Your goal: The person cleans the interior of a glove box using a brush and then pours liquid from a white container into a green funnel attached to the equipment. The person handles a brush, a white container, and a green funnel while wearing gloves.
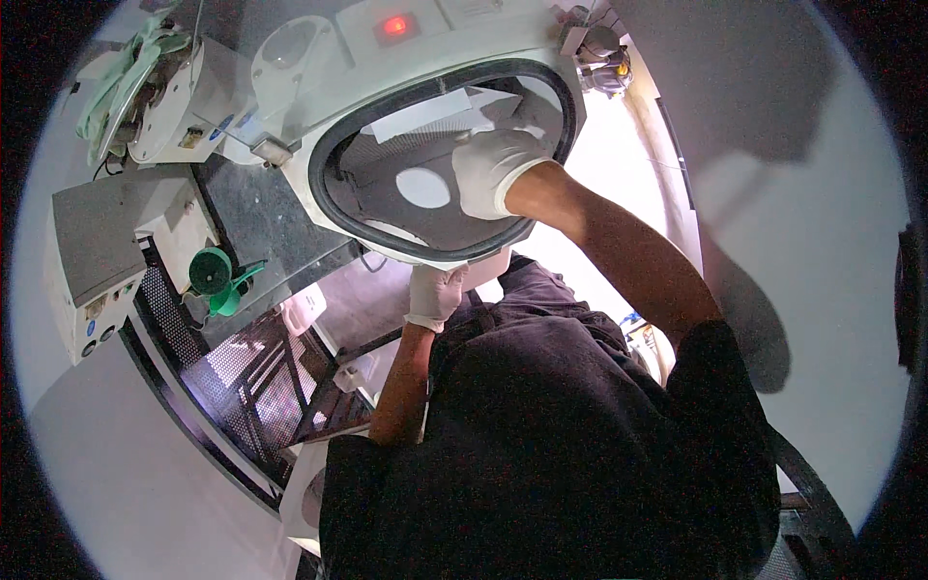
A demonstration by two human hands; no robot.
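In front of me stands a white cabinet-like machine [307,164] with a large rounded opening framed by a black rubber seal [329,208]. My right hand [495,172], in a white glove, reaches into this opening from the right. Its fingers are curled closed, and whatever they hold is hidden. Inside are a grey mesh floor [377,159], a bright oval patch [423,188] and a white flat panel [420,114]. My left hand [435,295], also gloved in white, is closed at the machine's front lower edge, just below the seal; what it grips cannot be made out.
A red light [394,26] glows on the machine's top. To the left are a dark grey worktop [256,213], a green cup-like item [210,271], a grey-white box unit [101,251] and another white machine [184,116] with a pale green cloth [126,82]. A wall [822,251] rises on the right.
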